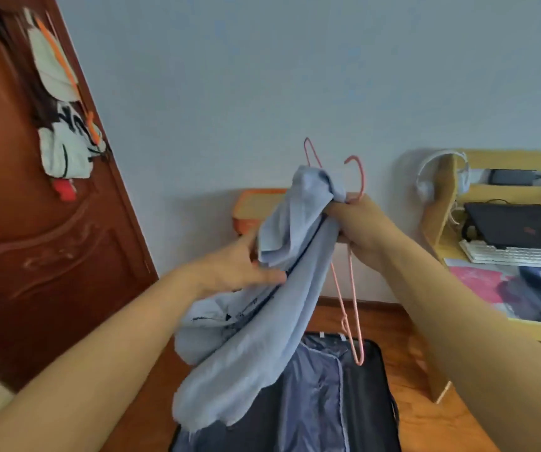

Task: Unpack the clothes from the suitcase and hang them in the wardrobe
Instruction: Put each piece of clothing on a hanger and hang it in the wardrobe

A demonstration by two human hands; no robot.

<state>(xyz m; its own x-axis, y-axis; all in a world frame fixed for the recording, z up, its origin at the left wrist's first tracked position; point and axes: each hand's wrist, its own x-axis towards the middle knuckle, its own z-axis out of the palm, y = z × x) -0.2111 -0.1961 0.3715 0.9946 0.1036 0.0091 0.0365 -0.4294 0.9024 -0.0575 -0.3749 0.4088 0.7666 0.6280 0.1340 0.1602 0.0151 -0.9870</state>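
Far left: dark red-brown carved wooden door [34, 223] with white printed garments on orange hangers [63, 125] hung on it, apparently the wardrobe side, can't confirm. Left hand [239, 265] mid-frame, fingers fairly straight, thumb and fingertips pinching/pressing a fold of the pale blue soft cotton shirt [246, 347]. Shirt is bunched, long axis running diagonally from upper right at the right hand down to lower left, loose end dangling over the suitcase. Right hand [363, 230] higher and further right, fingers curled tight, gripping the shirt's top end together with two thin pink wire hangers [349, 282]; hooks stick up above the fist, hanger bodies hang down below it, just right of the cloth. Key relation: hangers sit beside the shirt, not inside it; the neck opening can't be made out in the bunch. Judgement: left hand is nearer the loose fabric, so it likely has to spread the shirt and find the opening before a hanger goes in. Below: open black suitcase with blue-grey lining [337, 402] on orange-brown wood floor [425, 419]. Behind: pale grey-blue wall [262, 76], orange-rimmed stool [256, 207]. Far right: light wooden desk [523, 327] with white headphones [438, 171], black laptop [520, 226], white keyboard [510, 252].
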